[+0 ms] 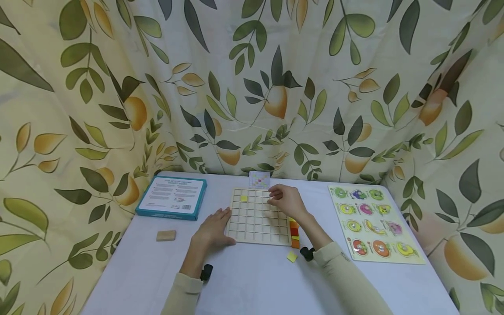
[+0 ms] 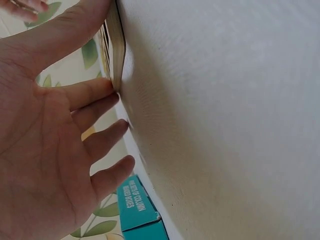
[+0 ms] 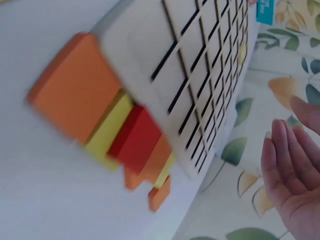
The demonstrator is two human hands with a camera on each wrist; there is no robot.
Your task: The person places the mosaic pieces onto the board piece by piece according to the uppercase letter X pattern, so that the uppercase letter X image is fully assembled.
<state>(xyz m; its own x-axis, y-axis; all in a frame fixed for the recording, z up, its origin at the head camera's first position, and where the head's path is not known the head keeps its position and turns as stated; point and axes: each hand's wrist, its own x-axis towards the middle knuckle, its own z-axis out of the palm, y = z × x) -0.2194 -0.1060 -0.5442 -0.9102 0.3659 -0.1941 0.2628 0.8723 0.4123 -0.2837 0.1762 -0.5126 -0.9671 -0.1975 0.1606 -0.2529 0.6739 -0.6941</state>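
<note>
A square wooden grid board point(image 1: 256, 223) lies on the white table, with one yellow tile point(image 1: 244, 198) in a cell near its far left corner. My left hand point(image 1: 214, 228) rests along the board's left side. In the left wrist view, its thumb and index fingertip touch the board's edge point(image 2: 117, 55), other fingers extended. My right hand point(image 1: 286, 201) is over the far right part of the board. The right wrist view shows its fingers point(image 3: 282, 155) fairly straight and the thumb apart, with no tile visible between them. A small patterned card point(image 1: 259, 180) is just beyond the board.
Orange, red and yellow tiles point(image 1: 294, 229) line the board's right side; a loose yellow tile point(image 1: 292, 257) lies nearer. At left are a teal-edged box point(image 1: 171, 197) and a wooden block point(image 1: 166, 236). A fruit picture board point(image 1: 374, 223) lies right. Leaf-patterned curtains point(image 1: 252, 87) surround the table.
</note>
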